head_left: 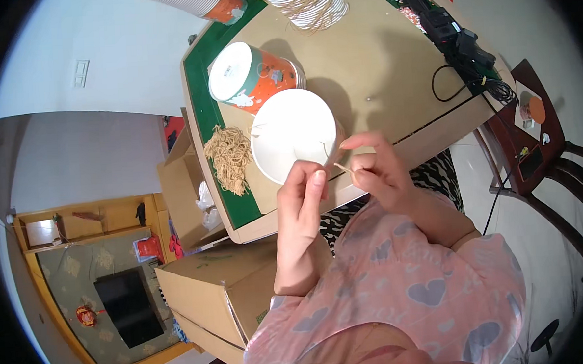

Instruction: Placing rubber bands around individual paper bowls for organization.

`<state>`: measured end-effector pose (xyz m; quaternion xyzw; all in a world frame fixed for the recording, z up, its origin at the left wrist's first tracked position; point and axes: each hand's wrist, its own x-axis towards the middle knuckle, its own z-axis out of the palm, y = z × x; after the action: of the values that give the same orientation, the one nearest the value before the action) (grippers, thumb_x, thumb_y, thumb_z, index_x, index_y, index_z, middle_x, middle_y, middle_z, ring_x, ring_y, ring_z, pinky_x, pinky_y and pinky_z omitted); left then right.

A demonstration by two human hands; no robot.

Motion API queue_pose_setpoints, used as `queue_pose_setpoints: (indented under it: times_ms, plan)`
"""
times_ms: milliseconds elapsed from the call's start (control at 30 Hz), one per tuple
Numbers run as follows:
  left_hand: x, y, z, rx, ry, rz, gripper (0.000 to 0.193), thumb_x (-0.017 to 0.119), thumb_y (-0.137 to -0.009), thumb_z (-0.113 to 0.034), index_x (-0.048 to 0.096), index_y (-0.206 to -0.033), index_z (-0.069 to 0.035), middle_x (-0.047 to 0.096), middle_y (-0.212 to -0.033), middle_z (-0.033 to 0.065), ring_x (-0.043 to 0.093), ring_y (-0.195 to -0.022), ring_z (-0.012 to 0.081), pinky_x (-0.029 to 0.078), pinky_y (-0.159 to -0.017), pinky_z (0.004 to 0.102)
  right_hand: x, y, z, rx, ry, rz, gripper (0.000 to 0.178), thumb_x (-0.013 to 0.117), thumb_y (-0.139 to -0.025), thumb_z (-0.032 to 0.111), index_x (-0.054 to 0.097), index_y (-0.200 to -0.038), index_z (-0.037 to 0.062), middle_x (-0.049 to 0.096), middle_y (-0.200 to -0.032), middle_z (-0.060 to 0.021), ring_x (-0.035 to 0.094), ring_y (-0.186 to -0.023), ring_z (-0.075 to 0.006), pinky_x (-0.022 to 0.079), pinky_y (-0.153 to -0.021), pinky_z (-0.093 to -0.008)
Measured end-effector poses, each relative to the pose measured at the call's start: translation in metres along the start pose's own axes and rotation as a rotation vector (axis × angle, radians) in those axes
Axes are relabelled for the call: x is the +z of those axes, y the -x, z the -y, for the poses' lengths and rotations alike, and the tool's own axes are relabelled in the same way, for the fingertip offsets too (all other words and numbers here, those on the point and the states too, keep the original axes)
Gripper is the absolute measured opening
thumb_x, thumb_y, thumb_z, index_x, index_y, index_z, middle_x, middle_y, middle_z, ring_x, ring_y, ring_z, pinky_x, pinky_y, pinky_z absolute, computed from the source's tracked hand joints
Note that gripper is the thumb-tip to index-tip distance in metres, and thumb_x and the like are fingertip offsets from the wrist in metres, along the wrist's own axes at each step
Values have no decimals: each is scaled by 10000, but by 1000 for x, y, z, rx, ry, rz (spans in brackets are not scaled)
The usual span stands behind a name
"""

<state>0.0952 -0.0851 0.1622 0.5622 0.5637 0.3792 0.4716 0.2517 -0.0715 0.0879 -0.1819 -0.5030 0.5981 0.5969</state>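
Note:
A tan string (343, 169) runs between my two hands at the near edge of the table. My left hand (301, 198) is closed, its thumb and forefinger pinched at the string beside the near rim of a white paper bucket (289, 131). Whether these fingers also touch the rim I cannot tell. My right hand (382, 177) pinches the string's other end between thumb and fingers, with the forefinger raised. Thin string ends show inside the bucket, whose open mouth faces me. Left of it lies a heap of loose tan strings (228, 159).
Behind the bucket, a stack of orange and green paper buckets (260, 78) lies on its side. More stacked buckets (305, 3) with strings stand at the far edge. Black cable (498, 91) and equipment lie at right. A cardboard box (208, 285) stands left of me.

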Motion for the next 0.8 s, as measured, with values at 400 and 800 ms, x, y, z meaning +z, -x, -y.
queue_pose_setpoints:
  times_ms: [400,800]
  plan:
    - [17,-22,6,31,-36,65,275,499,-980,-176,450,-745,-42,419,-644,-33,348,-622,54,316,-540,224,-11,-4,1,111,192,-108,110,551,-885,29,542,-994,40,599,-737,10,486,-618,-26,373,-530,-200]
    - [22,-32,18,128,-249,24,123,532,-946,-105,531,-877,-3,538,-727,42,461,-643,97,396,-582,232,-22,-7,-12,268,162,-222,55,644,-845,46,597,-869,32,617,-739,17,540,-662,-20,446,-568,-199]
